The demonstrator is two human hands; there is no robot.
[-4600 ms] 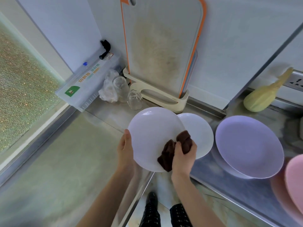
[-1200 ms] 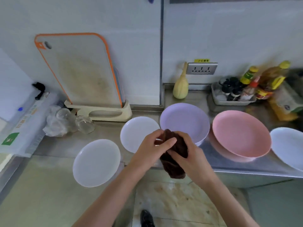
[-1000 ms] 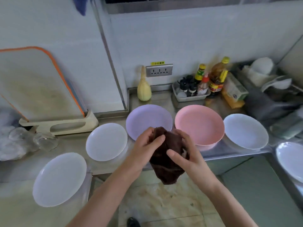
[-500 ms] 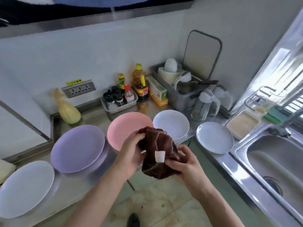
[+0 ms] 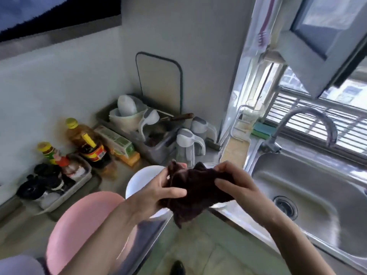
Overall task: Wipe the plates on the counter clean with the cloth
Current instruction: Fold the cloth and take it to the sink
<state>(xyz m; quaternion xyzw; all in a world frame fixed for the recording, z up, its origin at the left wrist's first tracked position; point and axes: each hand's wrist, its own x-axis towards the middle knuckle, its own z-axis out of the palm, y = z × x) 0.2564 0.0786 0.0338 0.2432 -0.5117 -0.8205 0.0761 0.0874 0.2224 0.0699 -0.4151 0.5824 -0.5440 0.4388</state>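
A dark brown cloth point(image 5: 195, 192) is stretched between both my hands, above the counter's front edge. My left hand point(image 5: 158, 190) pinches its left side and my right hand point(image 5: 236, 186) grips its right side. Behind my left hand lies a white plate point(image 5: 139, 183), partly hidden. A pink plate point(image 5: 83, 221) sits lower left, crossed by my left forearm. The edge of a lilac plate point(image 5: 17, 264) shows at the bottom left corner. Another white plate is mostly hidden behind the cloth.
A steel sink point(image 5: 309, 197) with a curved tap point(image 5: 309, 120) fills the right side. Oil and sauce bottles point(image 5: 87, 141), a tray of small jars point(image 5: 51, 181), a dish rack point(image 5: 143, 124) and two clear jugs point(image 5: 188, 147) crowd the back of the counter.
My view has swung right, from the cutting board and white plates to the sink corner. The first plate was set down; both hands now hold and spread the cloth wider.
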